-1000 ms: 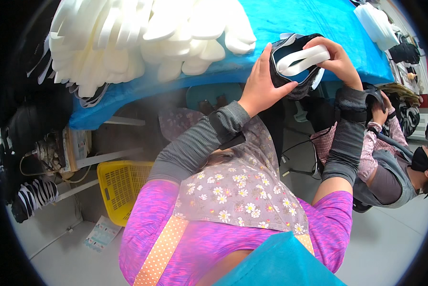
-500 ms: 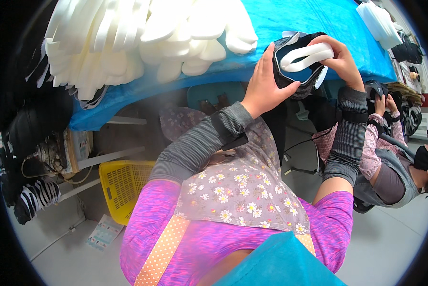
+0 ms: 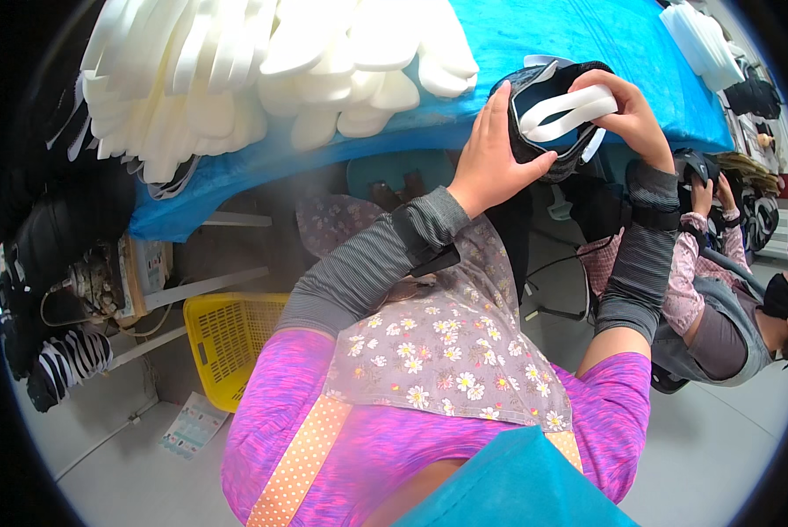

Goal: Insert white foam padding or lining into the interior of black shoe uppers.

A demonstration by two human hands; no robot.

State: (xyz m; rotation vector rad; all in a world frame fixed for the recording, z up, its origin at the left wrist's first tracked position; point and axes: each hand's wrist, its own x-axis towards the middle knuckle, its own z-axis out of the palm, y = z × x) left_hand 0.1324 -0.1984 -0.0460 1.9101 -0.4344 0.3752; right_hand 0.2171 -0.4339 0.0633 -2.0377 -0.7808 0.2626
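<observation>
A black, round, cap-like fabric piece (image 3: 550, 164) with white edging is held up at the near edge of the blue-covered table, its open side facing me. My left hand (image 3: 497, 156) grips its left rim, with the thumb at the lower edge and the fingers along the outside. A white foam strip (image 3: 589, 104), bent into a narrow loop, lies partly inside the opening. My right hand (image 3: 633, 119) pinches the loop's right end between thumb and fingers. Part of the fabric piece behind my fingers is hidden.
Piles of white foam pieces (image 3: 183, 88) cover the table's left side; another white stack (image 3: 699, 44) stands at the far right. A yellow basket (image 3: 223, 338) sits below on the left. At right a co-worker (image 3: 719, 307) handles a dark item.
The foam loop in my right hand has shifted slightly right and up within the opening. My left hand keeps its hold, with the fabric piece slightly moved.
</observation>
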